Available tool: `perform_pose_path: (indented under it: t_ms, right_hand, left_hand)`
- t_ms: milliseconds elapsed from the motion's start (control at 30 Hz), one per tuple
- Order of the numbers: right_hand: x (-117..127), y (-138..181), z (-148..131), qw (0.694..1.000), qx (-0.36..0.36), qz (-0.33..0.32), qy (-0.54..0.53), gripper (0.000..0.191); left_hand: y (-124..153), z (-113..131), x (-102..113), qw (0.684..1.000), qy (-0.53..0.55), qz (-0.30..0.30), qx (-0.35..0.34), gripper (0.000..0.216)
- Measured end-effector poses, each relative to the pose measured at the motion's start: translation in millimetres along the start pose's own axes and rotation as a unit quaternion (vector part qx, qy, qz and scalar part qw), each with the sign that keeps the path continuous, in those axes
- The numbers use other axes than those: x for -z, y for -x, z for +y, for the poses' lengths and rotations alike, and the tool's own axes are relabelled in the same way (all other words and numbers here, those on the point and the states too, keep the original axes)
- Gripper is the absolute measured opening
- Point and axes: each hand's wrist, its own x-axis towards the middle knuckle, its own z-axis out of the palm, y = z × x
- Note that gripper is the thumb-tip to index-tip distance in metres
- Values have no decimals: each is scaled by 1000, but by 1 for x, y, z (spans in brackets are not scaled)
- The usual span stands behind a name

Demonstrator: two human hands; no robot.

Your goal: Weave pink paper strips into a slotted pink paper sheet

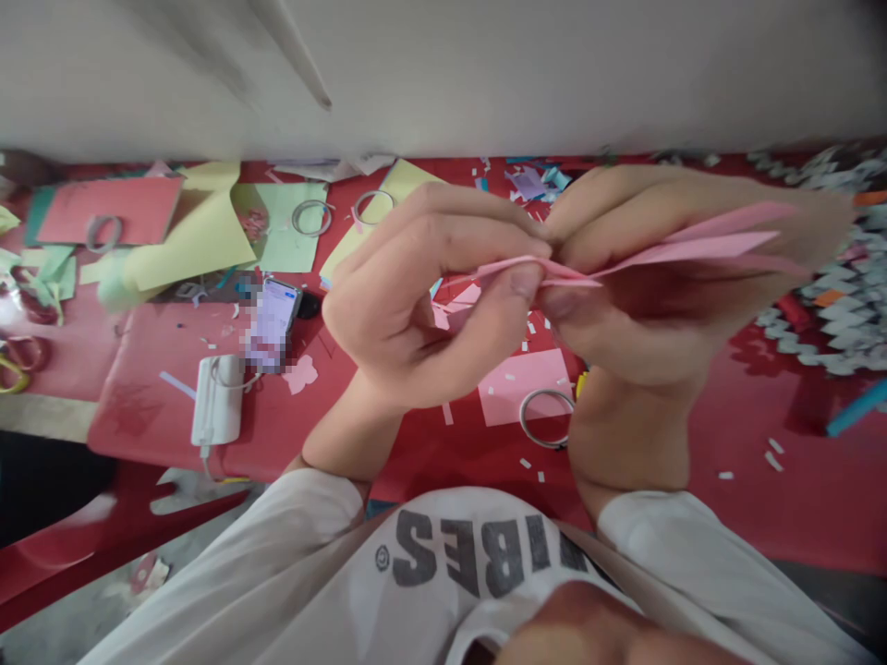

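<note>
A white printed T-shirt (443, 554) fills the near edge, below a red-covered bench (776, 499). Above the bench, the left hand (430, 296) and right hand (665, 277) both grip a folded pink paper (713, 245), its long axis running sideways between them: the narrow end pinched by the left thumb and finger, the wider end by the right. A grey ring (547, 417) lies below.

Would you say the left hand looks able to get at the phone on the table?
Probably yes: the phone lies just beside the left hand on the red table, with nothing large between, but that hand is pinching the pink paper.
</note>
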Motion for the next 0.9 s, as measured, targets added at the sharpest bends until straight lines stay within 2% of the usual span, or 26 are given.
perform_pose_path:
  t_ms: [67, 167, 200, 233, 300, 333, 467, 600, 767, 900]
  right_hand:
    - [-1, 1, -1, 998, -61, -1, 24, 20]
    - [0, 4, -12, 998, -25, 48, 17, 26]
    - [1, 5, -17, 997, -37, 56, 24, 24]
    - [2, 6, -21, 991, -120, 12, 50, 15]
    - [4, 6, -25, 983, -169, -16, 70, 7]
    - [4, 6, -26, 984, -160, -20, 80, 6]
    - [5, 2, -20, 992, -48, 32, 113, 14]
    - [2, -3, -19, 990, -62, -11, 126, 29]
    - [-14, -11, -16, 995, -77, 47, 51, 35]
    - [-20, -14, -10, 994, -87, 57, 43, 39]
  left_hand:
    - [0, 10, 7, 998, -4, -50, 36, 16]
    - [-1, 17, 12, 998, 4, -50, 46, 15]
    - [-1, 17, 12, 998, 3, -48, 50, 15]
    - [-1, 17, 12, 997, 1, -53, 54, 16]
    - [0, 14, 10, 998, 4, -41, 41, 14]
    - [0, 13, 9, 999, 5, -35, 36, 14]
    - [1, 12, 8, 1000, 8, -6, 25, 12]
    - [1, 15, 11, 998, -15, -47, 43, 14]
    - [0, 15, 12, 998, -17, -56, 38, 13]
    - [-1, 16, 11, 997, -5, -63, 40, 13]
